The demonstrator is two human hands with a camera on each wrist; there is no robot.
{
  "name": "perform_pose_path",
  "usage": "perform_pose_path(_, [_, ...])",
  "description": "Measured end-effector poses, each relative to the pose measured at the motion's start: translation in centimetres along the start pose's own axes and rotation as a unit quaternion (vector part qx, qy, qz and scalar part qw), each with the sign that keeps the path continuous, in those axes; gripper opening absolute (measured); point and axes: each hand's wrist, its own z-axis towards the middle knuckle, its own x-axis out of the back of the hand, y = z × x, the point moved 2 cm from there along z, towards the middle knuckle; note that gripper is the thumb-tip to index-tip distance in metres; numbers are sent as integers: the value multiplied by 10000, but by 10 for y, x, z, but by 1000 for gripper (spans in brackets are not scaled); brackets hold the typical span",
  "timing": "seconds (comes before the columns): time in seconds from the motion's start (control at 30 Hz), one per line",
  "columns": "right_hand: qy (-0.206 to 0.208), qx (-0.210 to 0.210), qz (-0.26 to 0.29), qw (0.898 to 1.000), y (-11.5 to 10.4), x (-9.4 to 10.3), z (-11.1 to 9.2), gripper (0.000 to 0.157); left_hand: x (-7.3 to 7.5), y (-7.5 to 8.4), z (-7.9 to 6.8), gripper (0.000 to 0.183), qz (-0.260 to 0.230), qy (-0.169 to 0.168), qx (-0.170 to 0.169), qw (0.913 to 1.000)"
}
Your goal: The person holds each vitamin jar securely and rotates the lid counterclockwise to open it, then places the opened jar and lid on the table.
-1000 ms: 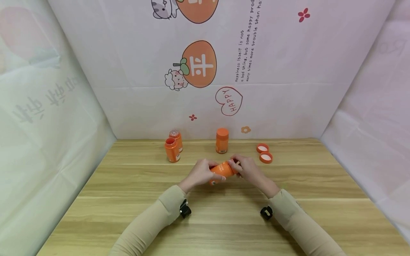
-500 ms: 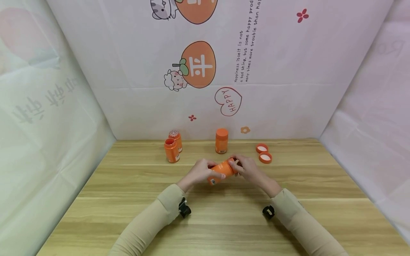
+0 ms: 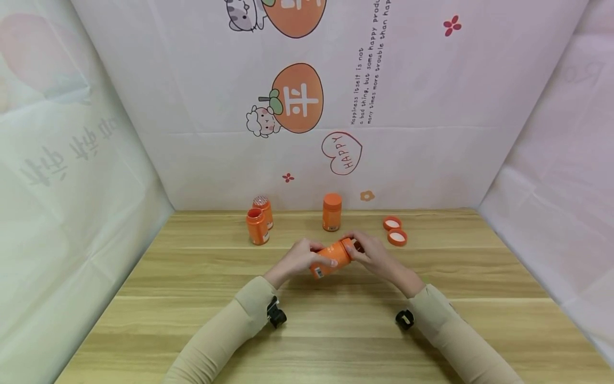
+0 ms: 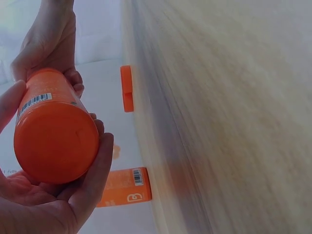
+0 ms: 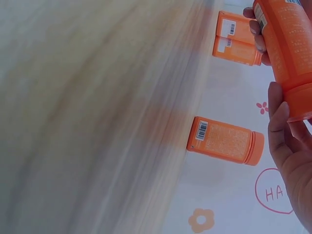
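Both hands hold one orange bottle (image 3: pixel 331 259) over the middle of the table, tilted with its capped end up to the right. My left hand (image 3: pixel 301 259) grips the body; in the left wrist view its fingers curl round the bottle near the round base (image 4: pixel 56 141). At the other end, my right hand (image 3: pixel 376 257) pinches the orange cap (image 5: pixel 300 101) between thumb and fingers. Behind them a second orange bottle (image 3: pixel 332 213) stands upright with its cap on. Two uncapped orange bottles stand at the back left, the nearer bottle (image 3: pixel 258 228) showing its open mouth.
Two loose orange caps (image 3: pixel 397 237) lie at the back right, white inside up. The farther uncapped bottle (image 3: pixel 261 201) has a silvery top. A printed white cloth wall (image 3: pixel 206 160) rises along the table's (image 3: pixel 192 266) back edge, with white side walls.
The held bottle has turned a little about its length, its barcode coming into view. My right hand's fingers have shifted slightly around the cap, and its wrist has moved slightly right.
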Motion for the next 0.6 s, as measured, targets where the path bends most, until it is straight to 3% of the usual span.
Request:
perform_pose_path(0.13, [-67, -77, 159, 9998, 2, 0, -2, 23, -1, 1, -1, 35, 5, 65, 36, 10000])
perform_pose_path(0.37, [-29, -732, 422, 9964, 4, 3, -2, 27, -3, 1, -2, 38, 22, 294, -38, 9996])
perform_pose_path(0.6, [-27, -1247, 453, 9912, 5, 4, -3, 33, -5, 1, -5, 41, 429, 558, -179, 9974])
